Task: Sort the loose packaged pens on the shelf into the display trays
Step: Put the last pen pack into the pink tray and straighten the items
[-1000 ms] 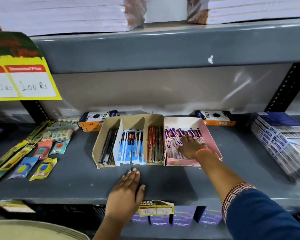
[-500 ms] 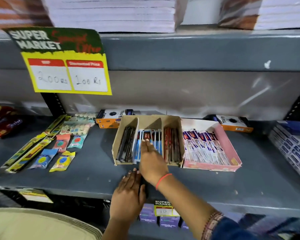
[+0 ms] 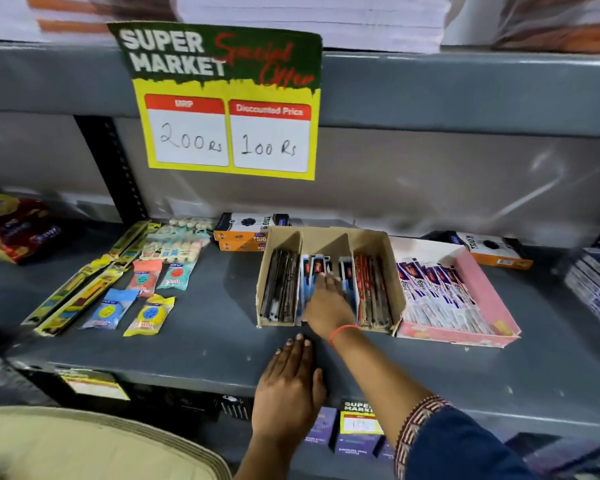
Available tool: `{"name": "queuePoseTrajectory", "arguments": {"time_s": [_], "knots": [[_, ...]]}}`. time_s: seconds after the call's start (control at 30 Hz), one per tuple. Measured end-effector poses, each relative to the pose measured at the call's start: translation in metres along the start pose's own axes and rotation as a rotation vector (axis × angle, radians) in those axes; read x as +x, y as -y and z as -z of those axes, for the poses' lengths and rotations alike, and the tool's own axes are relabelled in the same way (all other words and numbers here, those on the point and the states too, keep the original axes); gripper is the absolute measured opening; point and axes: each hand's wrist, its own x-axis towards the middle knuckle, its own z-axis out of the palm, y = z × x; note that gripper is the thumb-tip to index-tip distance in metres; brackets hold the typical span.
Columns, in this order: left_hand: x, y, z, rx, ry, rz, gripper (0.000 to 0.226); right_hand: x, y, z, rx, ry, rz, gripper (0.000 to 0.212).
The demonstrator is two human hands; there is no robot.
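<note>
A brown cardboard tray (image 3: 329,237) with three compartments stands on the grey shelf (image 3: 205,337). Its left compartment holds black pens (image 3: 280,285), the middle one blue packaged pens (image 3: 314,266), the right one red pens (image 3: 373,289). To its right sits a pink tray (image 3: 489,289) full of purple-and-white packaged pens (image 3: 433,289). My right hand (image 3: 328,306) lies palm down on the blue packs in the middle compartment, fingers spread; whether it grips one is hidden. Palm down, my left hand (image 3: 288,389) rests flat at the shelf's front edge, holding nothing.
Loose packets of sharpeners and erasers (image 3: 146,296) and long yellow-green packs (image 3: 84,282) lie at the shelf's left. Orange-and-black boxes (image 3: 243,233) stand behind the trays, another (image 3: 492,251) at the back right. A yellow price sign (image 3: 229,109) hangs above. Blue packs (image 3: 596,285) lie far right.
My right hand left the pink tray and moved left onto the blue pens in the brown tray's middle compartment. The view shifted left. My left hand stayed on the shelf edge.
</note>
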Motion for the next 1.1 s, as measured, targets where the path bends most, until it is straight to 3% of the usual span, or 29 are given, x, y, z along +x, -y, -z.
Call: {"name": "queuePoseTrajectory", "arguments": {"time_s": [0.2, 0.4, 0.57, 0.73, 0.83, 0.97, 1.1], "knots": [[0.0, 0.0, 0.0, -0.012, -0.008, -0.004, 0.047, -0.004, -0.004, -0.003, -0.078, 0.073, -0.117, 0.055], [0.0, 0.0, -0.002, -0.009, -0.014, -0.012, 0.046, -0.037, 0.003, 0.007, -0.154, -0.16, 0.012, 0.043], [-0.001, 0.001, -0.003, 0.007, -0.003, -0.009, 0.046, -0.044, -0.002, 0.003, -0.203, -0.036, 0.083, 0.033], [-0.001, -0.001, -0.002, 0.022, -0.011, 0.003, 0.047, -0.033, -0.005, 0.007, -0.147, -0.162, 0.113, 0.027], [-0.001, 0.0, -0.003, 0.024, -0.031, -0.004, 0.047, -0.018, -0.008, 0.009, -0.165, -0.15, 0.118, 0.036], [0.0, -0.002, -0.002, 0.012, -0.052, 0.001, 0.046, 0.003, -0.011, 0.004, -0.164, 0.053, -0.039, 0.062], [0.001, -0.002, 0.0, -0.01, -0.04, -0.007, 0.046, 0.013, -0.006, -0.008, -0.128, 0.096, -0.12, 0.066]]}}
